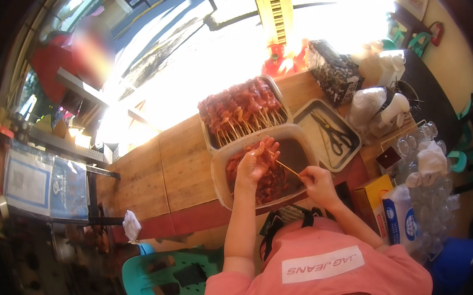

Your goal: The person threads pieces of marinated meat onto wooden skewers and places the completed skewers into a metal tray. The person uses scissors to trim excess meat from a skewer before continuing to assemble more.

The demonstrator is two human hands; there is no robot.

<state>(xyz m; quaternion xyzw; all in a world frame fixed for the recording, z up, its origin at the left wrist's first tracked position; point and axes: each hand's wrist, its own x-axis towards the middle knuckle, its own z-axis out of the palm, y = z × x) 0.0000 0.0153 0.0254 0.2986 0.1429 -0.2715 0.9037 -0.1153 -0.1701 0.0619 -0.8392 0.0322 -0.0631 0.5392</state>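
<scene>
My right hand (pixel 318 184) pinches the lower end of a thin bamboo skewer (pixel 289 168), which slants up to my left hand. Red raw meat (pixel 271 160) is at the skewer's upper end, against my left hand (pixel 256 159); the fingers partly hide how it is held. Both hands are over a plastic tub (pixel 305 142) with loose marinated meat strips (pixel 269 191) and dark liquid in it. Just behind the tub, a metal tray (pixel 279 87) bears a dense pile of meat skewers (pixel 242 106), their bare stick ends towards me.
Right of the tub, kitchen scissors (pixel 332 134) lie in a shallow tray (pixel 356 149). A patterned box (pixel 334 70), bottles (pixel 396 107) and a rack of glasses (pixel 409 143) crowd the right side. A teal plastic chair (pixel 147 279) is below the wooden counter (pixel 140 187).
</scene>
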